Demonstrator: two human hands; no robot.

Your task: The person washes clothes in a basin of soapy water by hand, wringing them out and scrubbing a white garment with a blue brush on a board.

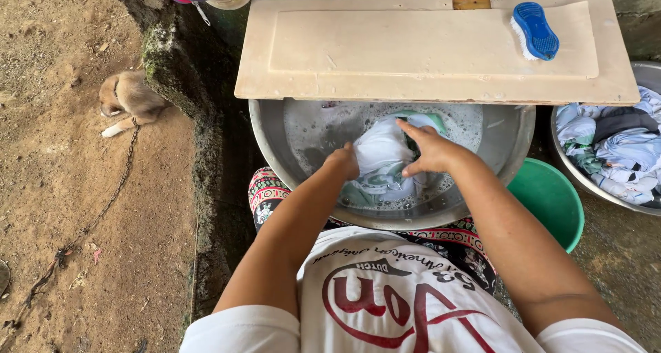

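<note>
A wet white garment [382, 157] with green print lies bunched in soapy water inside a wide metal basin [275, 136] in front of me. My left hand [342, 162] is closed on the garment's left side. My right hand [428, 151] presses and pinches its right side, fingers curled over the cloth. A pale wooden board [434, 47] lies across the far half of the basin. On its right end rests a blue scrub brush [535, 29].
A second metal basin [571, 167] at the right holds several damp clothes. A green plastic tub [551, 201] sits between the basins. A small dog [127, 98] lies chained on the dirt at the left, beyond a mossy concrete edge [172, 71].
</note>
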